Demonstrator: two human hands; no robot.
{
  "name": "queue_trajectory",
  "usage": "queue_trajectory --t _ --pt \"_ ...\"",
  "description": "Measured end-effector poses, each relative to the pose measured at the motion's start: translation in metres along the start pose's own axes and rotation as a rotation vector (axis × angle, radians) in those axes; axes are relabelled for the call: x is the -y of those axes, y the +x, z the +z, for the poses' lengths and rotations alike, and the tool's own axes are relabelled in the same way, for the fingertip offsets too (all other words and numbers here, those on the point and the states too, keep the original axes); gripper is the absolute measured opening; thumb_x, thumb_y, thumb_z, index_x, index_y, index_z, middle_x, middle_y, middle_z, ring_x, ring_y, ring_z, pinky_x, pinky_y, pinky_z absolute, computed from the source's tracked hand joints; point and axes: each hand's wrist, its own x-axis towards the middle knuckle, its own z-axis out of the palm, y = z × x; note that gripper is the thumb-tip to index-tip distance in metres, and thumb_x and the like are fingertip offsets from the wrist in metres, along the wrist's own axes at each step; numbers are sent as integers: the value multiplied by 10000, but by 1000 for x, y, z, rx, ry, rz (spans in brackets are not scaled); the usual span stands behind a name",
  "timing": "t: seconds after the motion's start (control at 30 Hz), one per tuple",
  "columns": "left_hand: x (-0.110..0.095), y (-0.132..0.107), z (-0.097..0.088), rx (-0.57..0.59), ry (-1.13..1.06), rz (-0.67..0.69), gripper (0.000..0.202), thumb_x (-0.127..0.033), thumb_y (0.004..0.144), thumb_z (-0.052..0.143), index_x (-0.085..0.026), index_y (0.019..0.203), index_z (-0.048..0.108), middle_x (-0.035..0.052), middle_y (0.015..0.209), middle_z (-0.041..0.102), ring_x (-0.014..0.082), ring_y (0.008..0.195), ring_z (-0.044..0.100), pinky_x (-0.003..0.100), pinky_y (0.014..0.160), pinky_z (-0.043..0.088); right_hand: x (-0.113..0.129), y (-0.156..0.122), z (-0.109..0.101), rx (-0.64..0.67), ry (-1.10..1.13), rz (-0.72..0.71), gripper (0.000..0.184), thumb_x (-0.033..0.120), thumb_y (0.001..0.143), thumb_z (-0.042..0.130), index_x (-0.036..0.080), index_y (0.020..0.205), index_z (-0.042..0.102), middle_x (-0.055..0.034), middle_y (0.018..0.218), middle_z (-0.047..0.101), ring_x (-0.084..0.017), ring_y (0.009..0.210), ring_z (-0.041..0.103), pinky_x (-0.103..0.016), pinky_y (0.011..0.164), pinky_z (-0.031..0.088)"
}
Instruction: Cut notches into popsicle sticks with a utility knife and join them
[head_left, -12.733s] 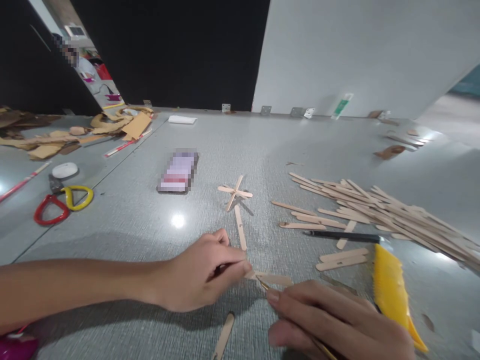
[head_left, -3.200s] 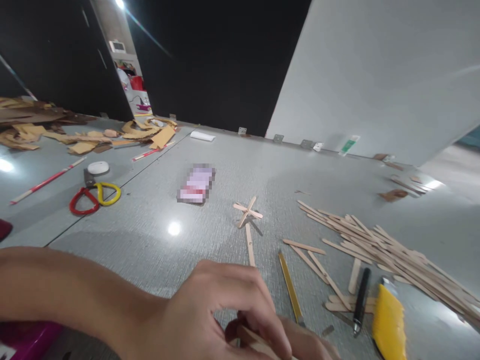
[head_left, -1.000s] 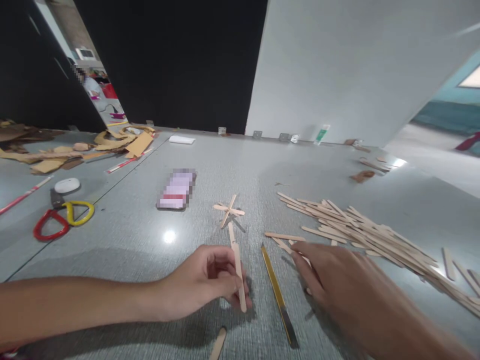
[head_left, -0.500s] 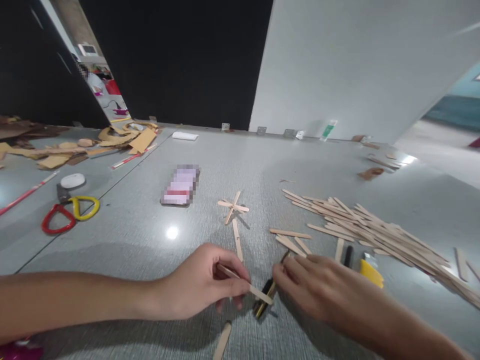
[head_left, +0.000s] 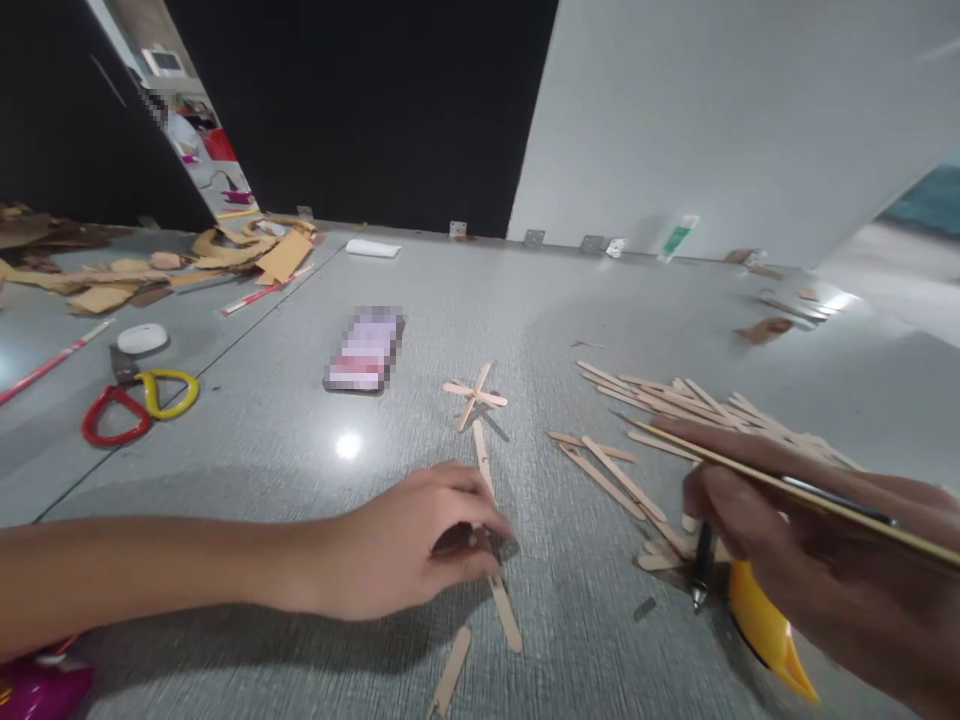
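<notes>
My left hand (head_left: 420, 545) is low over the table, thumb and fingers closed around a wooden craft stick (head_left: 505, 615) whose lower end sticks out below the fingertips. Another craft stick (head_left: 482, 450) runs up from there toward a star of crossed craft sticks (head_left: 475, 396). Something small and greyish at the fingertips is blurred. On the right, my right hand (head_left: 795, 520) is closed on a slim yellowish pencil (head_left: 720, 460), its point aimed left. A metal clip shows beside the pencil. Below that hand lie a black pen (head_left: 703, 565) and a yellow cutter (head_left: 761, 620), partly hidden.
Loose craft sticks (head_left: 611, 480) and a larger stick pile (head_left: 697, 400) lie at right. One short stick (head_left: 451, 670) is near the front. A phone (head_left: 367, 350), scissors (head_left: 139, 400), white case (head_left: 142, 338) and cardboard scraps (head_left: 247, 250) lie farther left. Panels stand behind.
My left hand has brought its craft stick down into line with the other stick. My right hand has lifted the pencil and moved right and up. The view has shifted slightly.
</notes>
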Motion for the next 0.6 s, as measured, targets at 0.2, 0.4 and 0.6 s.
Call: queue_trajectory --t 0.2,0.4,0.6 --pt "6 5 -3 27 -73 30 190 -63 935 706 -189 1032 811 40 1002 722 135 838 684 260 802 537 -7 -26 12 205 632 378 267 483 1082 590 282 1161 748 -52 768 800 -182 473 725 -255 423 616" --pt "7 2 7 -21 -6 87 22 -170 940 778 -181 957 785 15 868 720 154 848 658 262 770 510 12 -43 29 269 975 903 347 505 962 740 219 1160 731 -46 741 763 -135 403 602 -208 323 506" --pt "8 1 11 -53 -26 167 92 -206 925 823 -166 867 765 -1 806 710 132 799 644 236 755 504 12 -45 19 179 919 934 351 583 886 825 248 823 739 36 497 591 -61 342 455 -118 314 355"
